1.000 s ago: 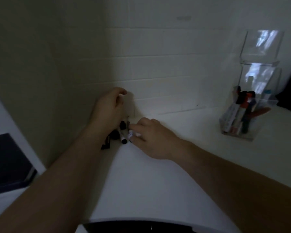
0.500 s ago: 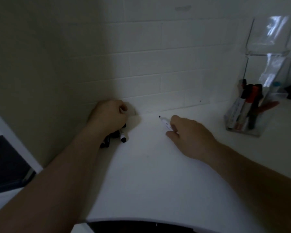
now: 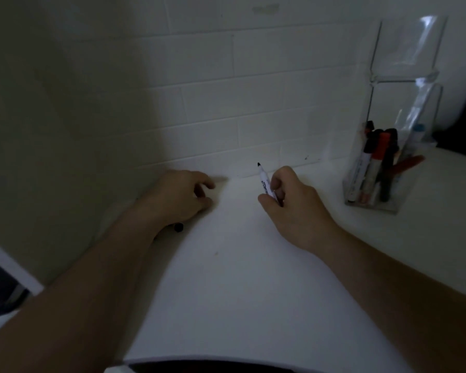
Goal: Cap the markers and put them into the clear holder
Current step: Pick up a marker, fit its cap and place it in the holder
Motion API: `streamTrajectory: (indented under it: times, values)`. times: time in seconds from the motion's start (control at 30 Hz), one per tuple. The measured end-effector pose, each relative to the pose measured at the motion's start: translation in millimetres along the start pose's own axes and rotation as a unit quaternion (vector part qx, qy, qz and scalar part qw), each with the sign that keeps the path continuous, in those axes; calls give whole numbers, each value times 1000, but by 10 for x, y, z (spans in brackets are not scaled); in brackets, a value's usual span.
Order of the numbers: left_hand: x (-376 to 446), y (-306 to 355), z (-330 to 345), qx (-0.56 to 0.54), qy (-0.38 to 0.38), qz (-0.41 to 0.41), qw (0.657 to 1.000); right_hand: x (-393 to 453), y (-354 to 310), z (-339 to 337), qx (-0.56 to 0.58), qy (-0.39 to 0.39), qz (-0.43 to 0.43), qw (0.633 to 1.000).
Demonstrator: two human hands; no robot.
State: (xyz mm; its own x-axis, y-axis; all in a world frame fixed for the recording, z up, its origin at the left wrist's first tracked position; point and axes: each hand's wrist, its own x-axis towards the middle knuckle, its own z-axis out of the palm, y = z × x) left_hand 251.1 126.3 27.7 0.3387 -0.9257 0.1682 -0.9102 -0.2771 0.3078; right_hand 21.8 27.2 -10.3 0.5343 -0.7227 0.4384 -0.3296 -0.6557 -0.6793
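My right hand [image 3: 293, 205] holds an uncapped white marker [image 3: 264, 183] near the tiled wall, its black tip pointing up and away from me. My left hand [image 3: 180, 196] rests over a small pile of dark markers and caps in the corner. Its fingers are loosely curled, and nothing shows between thumb and forefinger. One black marker end [image 3: 178, 227] pokes out below the left wrist; the rest of the pile is hidden. The clear holder [image 3: 371, 204] stands at the right on the white counter [image 3: 240, 278], with several capped markers [image 3: 377, 157] upright in it.
A tall clear acrylic stand [image 3: 406, 49] rises behind the holder against the tiled wall [image 3: 213, 103]. A dark object [image 3: 463, 130] sits at the far right edge. A plain wall [image 3: 51, 130] closes off the left side, with something dark [image 3: 0, 286] below it.
My right hand has lifted the uncapped marker out of the pile and carried it right, tip now raised. My left hand has loosened from a fist over the pile.
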Motion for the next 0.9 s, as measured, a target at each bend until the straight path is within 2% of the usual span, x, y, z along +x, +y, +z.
streamTrajectory:
  times: [0.07, 0.23, 0.4, 0.53, 0.7, 0.8, 0.9]
  values:
    - [-10, 53, 27, -19, -26, 27, 999, 3, -7, -3, 1, -1, -1, 1000]
    - [9, 157, 55, 31, -55, 65, 996, -1, 2, 1, 0, -6, -5, 1000]
    - [-15, 308, 151, 6, -17, 115, 993, 4, 7, 11, 1, -3, -11, 1000]
    - [-56, 348, 189, -89, 30, 129, 987, 10, 11, -2, 3, -6, -11, 1000]
    - [1, 260, 200, -172, 87, 41, 980, 45, 83, -7, -2, 7, -2, 1000]
    - [43, 218, 175, -218, 116, -13, 969, 48, 102, 11, -31, 5, -27, 999]
    - [55, 198, 196, -249, 127, -9, 960, 56, 99, 12, -93, -8, -62, 994]
